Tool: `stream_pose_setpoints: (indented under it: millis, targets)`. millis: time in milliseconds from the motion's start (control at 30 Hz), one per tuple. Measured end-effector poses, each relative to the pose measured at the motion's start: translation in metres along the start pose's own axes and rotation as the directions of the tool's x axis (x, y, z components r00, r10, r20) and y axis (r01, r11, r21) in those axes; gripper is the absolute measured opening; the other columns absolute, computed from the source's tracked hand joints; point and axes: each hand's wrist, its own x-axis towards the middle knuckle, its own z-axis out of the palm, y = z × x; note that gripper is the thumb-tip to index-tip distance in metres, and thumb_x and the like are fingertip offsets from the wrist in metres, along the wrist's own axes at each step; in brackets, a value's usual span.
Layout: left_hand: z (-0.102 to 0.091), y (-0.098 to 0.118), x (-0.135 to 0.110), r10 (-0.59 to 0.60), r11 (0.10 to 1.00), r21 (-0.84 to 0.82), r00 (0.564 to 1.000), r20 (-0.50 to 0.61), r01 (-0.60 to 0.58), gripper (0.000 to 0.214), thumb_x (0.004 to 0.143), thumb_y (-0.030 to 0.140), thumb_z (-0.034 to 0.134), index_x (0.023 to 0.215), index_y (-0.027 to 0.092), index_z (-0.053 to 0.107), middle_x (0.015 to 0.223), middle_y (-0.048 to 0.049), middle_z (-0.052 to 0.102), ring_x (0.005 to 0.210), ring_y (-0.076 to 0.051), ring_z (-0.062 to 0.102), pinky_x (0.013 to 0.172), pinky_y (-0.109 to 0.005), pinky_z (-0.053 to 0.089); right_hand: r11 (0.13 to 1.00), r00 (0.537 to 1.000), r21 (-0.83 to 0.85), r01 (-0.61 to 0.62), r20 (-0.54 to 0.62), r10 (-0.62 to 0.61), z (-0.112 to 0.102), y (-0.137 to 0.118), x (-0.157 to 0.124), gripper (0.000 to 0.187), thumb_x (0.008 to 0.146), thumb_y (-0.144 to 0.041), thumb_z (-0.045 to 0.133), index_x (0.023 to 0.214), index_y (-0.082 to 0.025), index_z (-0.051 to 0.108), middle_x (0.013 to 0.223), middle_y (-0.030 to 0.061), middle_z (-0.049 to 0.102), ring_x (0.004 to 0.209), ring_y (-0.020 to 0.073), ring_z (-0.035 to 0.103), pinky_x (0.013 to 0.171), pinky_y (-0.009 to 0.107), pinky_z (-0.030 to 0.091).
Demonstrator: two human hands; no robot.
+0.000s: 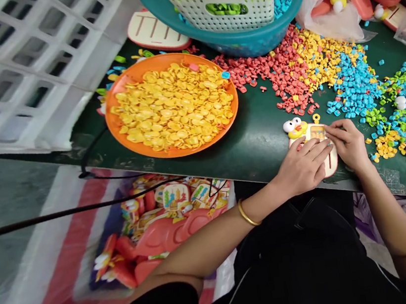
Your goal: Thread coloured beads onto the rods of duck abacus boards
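A cream toy board point(331, 164) with a duck-like head, bulging white eyes and a small yellow loop lies on the dark green table. Across its face rest the fingers of my left hand point(304, 166), holding it against the table and covering much of it. My right hand point(350, 145) is at the board's right edge, fingers bent and pressed together near its slots. Whatever small piece those fingertips may pinch is hidden. Beyond the board lie heaps of small red pieces point(290, 78) and blue pieces point(355, 84).
An orange tray point(115, 128) of yellow pieces stands on the left. Behind it, a teal basin point(233, 43) carries a white basket point(200, 15) of green pieces. Mixed pieces point(400, 116) spread at right. Below the table edge sits a striped bag point(59, 250) with toy parts; a black cable point(65, 216) crosses it.
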Motion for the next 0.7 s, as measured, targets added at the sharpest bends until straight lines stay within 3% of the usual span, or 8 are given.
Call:
stream_pose_setpoints:
  millis: [100, 200, 300, 367, 433, 700]
  targets:
    - [0.003, -0.001, -0.006, -0.049, 0.999, 0.006, 0.99, -0.131, 0.05, 0.028, 0.095, 0.029, 0.05, 0.114, 0.018, 0.068, 0.116, -0.0089, 0.071, 0.112, -0.025, 0.06, 0.102, -0.043, 0.044, 1.0, 0.999, 0.019, 0.023, 0.033, -0.024, -0.005, -0.001, -0.002, 0.029, 0.096, -0.027, 0.052, 0.115, -0.028, 0.074, 0.103, 0.0071, 0.063, 0.096, 0.0201, 0.058, 0.086, 0.04, 0.052]
    - [0.004, -0.001, -0.009, -0.09, 0.996, -0.001, 0.975, -0.202, 0.092, 0.023, 0.094, 0.039, 0.055, 0.092, 0.02, 0.069, 0.105, -0.0069, 0.073, 0.106, -0.023, 0.063, 0.105, -0.043, 0.041, 0.999, 0.997, 0.032, 0.03, 0.065, -0.032, -0.007, 0.0, -0.004, 0.032, 0.097, -0.026, 0.051, 0.122, -0.028, 0.071, 0.106, 0.0079, 0.061, 0.097, 0.0204, 0.056, 0.088, 0.042, 0.051]
    - [0.001, -0.001, -0.005, -0.109, 0.994, -0.002, 0.982, -0.151, 0.11, 0.032, 0.094, 0.046, 0.054, 0.109, 0.021, 0.067, 0.126, -0.0093, 0.068, 0.126, -0.028, 0.056, 0.117, -0.052, 0.028, 0.998, 0.999, 0.068, 0.002, 0.045, -0.005, -0.004, 0.003, -0.001, 0.033, 0.096, -0.025, 0.049, 0.121, -0.029, 0.071, 0.1, 0.0066, 0.058, 0.095, 0.0202, 0.056, 0.087, 0.042, 0.051]
    - [-0.001, -0.001, -0.001, -0.076, 0.997, 0.001, 0.994, -0.076, 0.076, 0.041, 0.096, 0.043, 0.049, 0.129, 0.021, 0.06, 0.14, -0.0097, 0.06, 0.137, -0.03, 0.047, 0.121, -0.059, 0.017, 0.995, 1.0, 0.096, 0.005, 0.03, -0.008, -0.001, 0.006, 0.002, 0.032, 0.096, -0.025, 0.05, 0.118, -0.03, 0.072, 0.097, 0.0058, 0.057, 0.095, 0.0202, 0.056, 0.086, 0.042, 0.051]
    - [-0.002, -0.001, 0.002, -0.049, 0.999, -0.014, 0.998, -0.035, 0.049, 0.045, 0.097, 0.039, 0.047, 0.137, 0.021, 0.055, 0.143, -0.0095, 0.058, 0.137, -0.029, 0.047, 0.122, -0.06, 0.012, 0.995, 0.999, 0.093, 0.023, 0.02, -0.025, 0.001, 0.007, 0.004, 0.032, 0.095, -0.024, 0.05, 0.117, -0.03, 0.073, 0.096, 0.0056, 0.057, 0.094, 0.0203, 0.055, 0.085, 0.042, 0.051]
    - [0.006, -0.008, -0.001, -0.043, 0.993, -0.11, 0.991, -0.128, 0.029, 0.038, 0.095, 0.039, 0.052, 0.125, 0.019, 0.064, 0.13, -0.0093, 0.068, 0.123, -0.026, 0.06, 0.12, -0.055, 0.027, 0.994, 0.992, -0.018, 0.11, 0.063, -0.108, -0.007, -0.007, -0.027, 0.038, 0.096, -0.019, 0.048, 0.128, -0.029, 0.066, 0.1, 0.0086, 0.061, 0.095, 0.0215, 0.058, 0.08, 0.039, 0.054]
